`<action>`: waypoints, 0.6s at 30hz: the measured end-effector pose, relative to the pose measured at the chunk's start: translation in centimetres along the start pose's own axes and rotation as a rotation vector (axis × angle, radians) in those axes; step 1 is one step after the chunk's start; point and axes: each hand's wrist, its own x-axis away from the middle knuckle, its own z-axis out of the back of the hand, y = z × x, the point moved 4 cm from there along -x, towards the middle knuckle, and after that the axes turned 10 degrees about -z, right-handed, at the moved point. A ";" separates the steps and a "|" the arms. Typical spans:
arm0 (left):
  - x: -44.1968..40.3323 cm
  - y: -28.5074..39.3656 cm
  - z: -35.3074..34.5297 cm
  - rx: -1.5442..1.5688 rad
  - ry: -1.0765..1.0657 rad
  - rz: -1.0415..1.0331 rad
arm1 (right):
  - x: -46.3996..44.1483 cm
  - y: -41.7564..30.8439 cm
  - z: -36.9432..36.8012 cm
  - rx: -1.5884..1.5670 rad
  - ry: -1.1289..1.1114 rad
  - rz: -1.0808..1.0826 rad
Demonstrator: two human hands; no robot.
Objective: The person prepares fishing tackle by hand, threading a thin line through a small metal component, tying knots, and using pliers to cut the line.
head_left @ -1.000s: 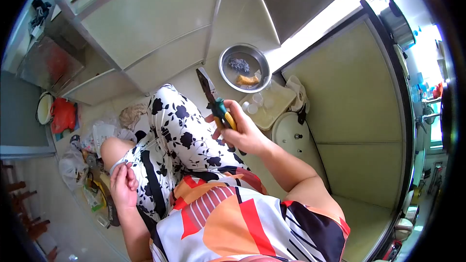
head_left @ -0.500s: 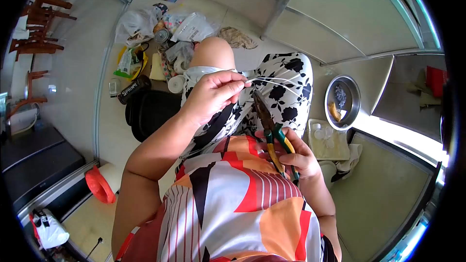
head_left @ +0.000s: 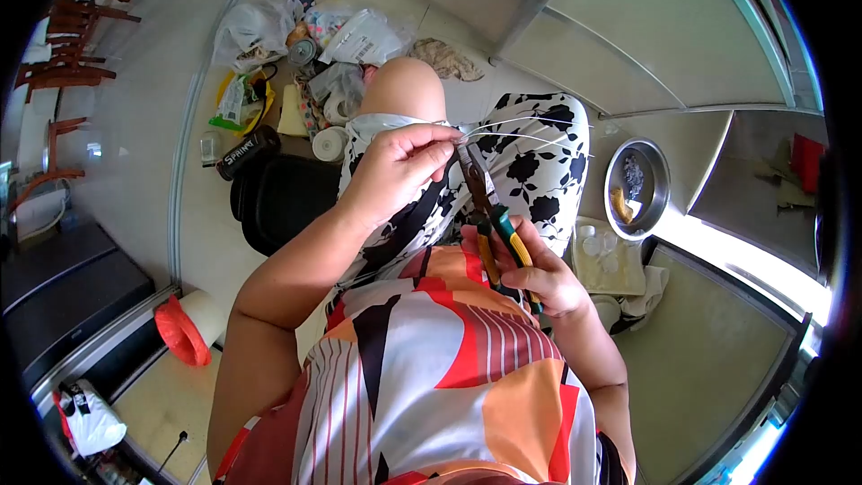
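Observation:
My left hand [head_left: 406, 166] pinches the near end of some thin white wires [head_left: 525, 135] between thumb and forefinger, above my lap. The wires fan out to the right over the black-and-white floral trousers [head_left: 534, 180]. Around the handles of a pair of pliers [head_left: 479, 181] with green and yellow grips, my right hand [head_left: 545, 274] is closed. The plier jaws point up and lie right at my left fingertips, by the wire ends. Whether the jaws touch or grip a wire is too small to tell.
On the right stands a metal bowl [head_left: 663, 184] with dark and yellowish pieces in it, beside a tray [head_left: 620, 271] with small clear cups. Plastic bags [head_left: 256, 31], a white tape roll [head_left: 329, 144] and a black bottle [head_left: 250, 153] crowd the floor at upper left, near a black stool [head_left: 283, 202].
My right hand has raised the pliers, bringing the jaws up to my left fingertips. The plier handles look closer together. The wires have shifted slightly up and right.

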 end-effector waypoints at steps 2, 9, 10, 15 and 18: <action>0.1 0.0 -0.1 -0.015 -0.012 -0.022 | -0.1 0.0 0.1 0.022 0.000 -0.003; 0.2 -1.1 -0.5 -0.124 -0.008 -0.073 | -0.1 0.2 0.3 0.036 0.014 -0.001; 0.3 -1.4 -0.6 -0.109 -0.008 -0.077 | -0.1 0.2 0.3 0.061 0.019 -0.002; 0.2 -1.0 -0.6 -0.141 -0.009 -0.062 | 0.0 -0.1 0.1 0.116 0.066 -0.046; 0.2 -0.9 -0.3 -0.142 -0.012 -0.043 | 0.0 0.0 0.2 0.129 0.070 -0.012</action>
